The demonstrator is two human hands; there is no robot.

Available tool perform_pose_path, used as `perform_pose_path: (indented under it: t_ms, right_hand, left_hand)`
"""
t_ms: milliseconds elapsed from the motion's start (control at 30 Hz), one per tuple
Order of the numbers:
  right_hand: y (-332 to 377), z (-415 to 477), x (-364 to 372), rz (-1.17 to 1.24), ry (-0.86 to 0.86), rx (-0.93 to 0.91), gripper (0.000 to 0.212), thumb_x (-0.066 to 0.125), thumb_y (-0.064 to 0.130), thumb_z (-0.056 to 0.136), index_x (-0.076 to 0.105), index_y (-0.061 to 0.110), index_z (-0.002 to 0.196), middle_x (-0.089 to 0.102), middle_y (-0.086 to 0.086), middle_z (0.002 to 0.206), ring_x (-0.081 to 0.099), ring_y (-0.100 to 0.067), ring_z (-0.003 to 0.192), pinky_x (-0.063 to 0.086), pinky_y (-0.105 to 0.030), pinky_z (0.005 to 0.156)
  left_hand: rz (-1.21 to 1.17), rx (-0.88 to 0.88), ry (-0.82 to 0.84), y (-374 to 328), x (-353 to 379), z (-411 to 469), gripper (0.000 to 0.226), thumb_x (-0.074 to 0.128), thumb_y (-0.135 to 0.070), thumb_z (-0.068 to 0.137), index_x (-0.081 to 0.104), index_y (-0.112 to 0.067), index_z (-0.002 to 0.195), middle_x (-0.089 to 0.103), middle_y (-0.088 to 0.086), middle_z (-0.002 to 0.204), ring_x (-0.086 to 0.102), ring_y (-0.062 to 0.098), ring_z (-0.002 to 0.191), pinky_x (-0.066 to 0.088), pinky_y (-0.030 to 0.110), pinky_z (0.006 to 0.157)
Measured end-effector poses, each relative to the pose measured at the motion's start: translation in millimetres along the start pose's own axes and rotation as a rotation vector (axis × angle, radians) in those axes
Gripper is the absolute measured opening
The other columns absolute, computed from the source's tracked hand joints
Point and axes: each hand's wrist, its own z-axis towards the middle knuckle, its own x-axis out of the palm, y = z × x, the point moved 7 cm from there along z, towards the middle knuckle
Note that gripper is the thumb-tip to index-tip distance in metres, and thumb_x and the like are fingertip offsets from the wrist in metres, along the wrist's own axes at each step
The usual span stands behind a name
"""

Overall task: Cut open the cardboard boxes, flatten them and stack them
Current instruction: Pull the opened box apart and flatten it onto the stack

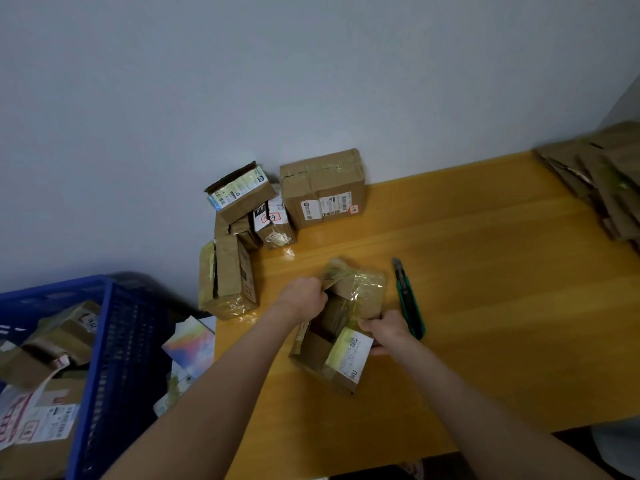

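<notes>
Two hands work one small cardboard box (341, 358) at the near middle of the table (485, 306). The left hand (304, 299) has its fingers curled round the taped far flap. The right hand (384, 332) grips the box's right wall beside the labelled flap. The top gapes, so I judge the step in hand to be pulling the box apart for flattening.

Next, the tape that holds must give. That may call for the green utility knife (410, 303) lying just right of the box. Then the walls get pressed flat and carried to the stack (602, 188) at the table's far right, which is blurred and cut off but seems to be flattened cardboard.

More taped boxes (322, 188) stand against the wall. The fingertips are hidden behind the flaps. The blue crate (104, 341) at the left holds more boxes, partly out of frame.
</notes>
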Motion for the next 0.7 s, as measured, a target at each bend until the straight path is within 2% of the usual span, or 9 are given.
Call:
perform_pose_path:
  t_ms: [133,233,267,333,400,433,500,600,700]
  right_hand:
    - [20,-9,0,-0.084,0.004,-0.115,0.012,0.066,0.023,0.089,0.06,0.015,0.084,0.067,0.0,0.08,0.067,-0.015,0.073,0.06,-0.032,0.061]
    - [70,-26,-18,-0.245,-0.13,-0.319,0.016,0.067,0.038,0.086,0.063,0.023,0.089,0.066,0.009,0.076,0.066,-0.011,0.071,0.058,-0.033,0.066]
    - [87,-34,-26,-0.244,-0.174,-0.376,0.022,0.068,0.042,0.083,0.062,0.027,0.097,0.064,0.011,0.078,0.065,-0.011,0.074,0.055,-0.032,0.068]
    - [111,-48,-38,-0.073,-0.127,-0.435,0.048,0.074,0.043,0.077,0.053,0.028,0.118,0.063,0.009,0.093,0.063,-0.014,0.088,0.05,-0.033,0.075]
    - [126,-62,-46,0.098,-0.033,-0.448,0.071,0.078,0.038,0.076,0.041,0.025,0.135,0.063,0.002,0.11,0.062,-0.015,0.094,0.047,-0.028,0.07]
    - [133,-69,-51,0.106,-0.029,-0.47,0.076,0.078,0.035,0.075,0.038,0.024,0.139,0.063,-0.001,0.115,0.063,-0.015,0.094,0.046,-0.026,0.067]
    - [146,-83,-57,0.076,-0.062,-0.541,0.078,0.079,0.032,0.074,0.038,0.022,0.139,0.063,-0.001,0.115,0.064,-0.014,0.093,0.047,-0.024,0.063]
    - [157,-102,-59,0.076,-0.092,-0.614,0.073,0.078,0.028,0.074,0.04,0.023,0.136,0.063,0.004,0.104,0.065,-0.01,0.085,0.047,-0.021,0.059]
    - [159,-111,-59,0.087,-0.076,-0.622,0.072,0.076,0.025,0.077,0.039,0.02,0.138,0.066,0.0,0.104,0.068,-0.015,0.085,0.055,-0.03,0.068]
  left_hand:
    - [-0.041,0.001,-0.082,6,-21,-15,0.029,0.036,-0.022,0.1,0.06,-0.007,0.107,0.061,0.012,0.097,0.057,0.027,0.087,0.043,0.033,0.07]
    - [-0.094,0.019,-0.268,-2,-61,-31,0.027,0.037,-0.021,0.1,0.059,-0.008,0.11,0.063,0.011,0.098,0.06,0.027,0.087,0.048,0.036,0.073]
    - [-0.12,0.031,-0.329,-6,-76,-38,0.027,0.038,-0.021,0.1,0.059,-0.009,0.112,0.064,0.011,0.098,0.061,0.028,0.088,0.047,0.035,0.071]
    - [-0.178,0.057,-0.428,-15,-101,-51,0.027,0.039,-0.02,0.099,0.057,-0.009,0.117,0.065,0.012,0.097,0.062,0.028,0.086,0.045,0.033,0.068]
    - [-0.258,0.073,-0.497,-23,-118,-63,0.028,0.042,-0.019,0.098,0.055,-0.011,0.122,0.067,0.009,0.096,0.063,0.025,0.084,0.048,0.033,0.068]
    - [-0.286,0.069,-0.521,-26,-124,-69,0.029,0.045,-0.019,0.096,0.052,-0.012,0.124,0.067,0.007,0.095,0.062,0.022,0.082,0.048,0.032,0.068]
    - [-0.273,0.02,-0.551,-33,-134,-76,0.032,0.049,-0.02,0.094,0.048,-0.011,0.125,0.066,0.006,0.098,0.062,0.022,0.087,0.043,0.029,0.067]
    - [-0.158,-0.088,-0.596,-40,-148,-84,0.02,0.048,-0.022,0.096,0.053,-0.009,0.11,0.066,0.009,0.1,0.064,0.027,0.092,0.044,0.03,0.064]
    - [-0.114,-0.109,-0.671,-41,-162,-92,0.022,0.046,-0.023,0.099,0.061,-0.008,0.102,0.067,0.01,0.099,0.065,0.026,0.09,0.045,0.03,0.065]
